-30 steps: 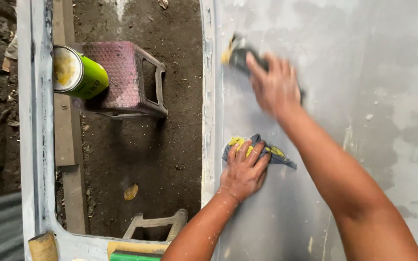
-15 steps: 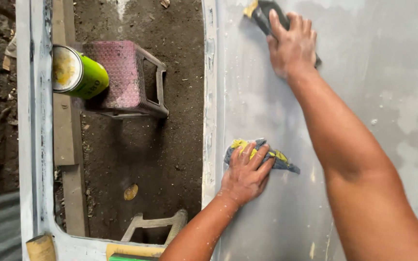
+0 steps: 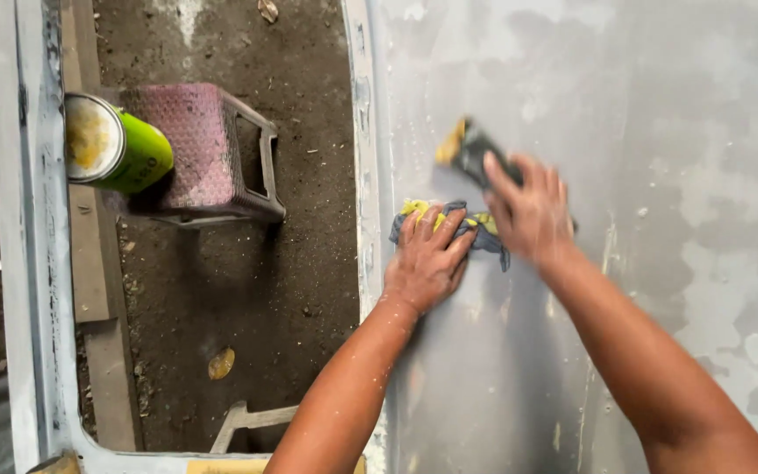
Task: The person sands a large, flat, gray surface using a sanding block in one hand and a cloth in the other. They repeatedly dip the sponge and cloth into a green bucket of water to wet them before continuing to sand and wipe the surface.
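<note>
A blue-and-yellow rag (image 3: 449, 226) is pressed flat under the left hand (image 3: 427, 259), fingers spread, on the grey panel (image 3: 660, 175). At 2 o'clock from it, a dark sanding block (image 3: 475, 154) is gripped by the right hand (image 3: 528, 211).

Soft, even daylight (faint shadows), slight blur on moving right hand (image 3: 530, 211).

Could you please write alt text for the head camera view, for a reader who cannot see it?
A person's right hand presses a dark sanding block on a grey panel, while the left hand rests on a blue-yellow rag. A green can sits beside a pink stool.
</note>
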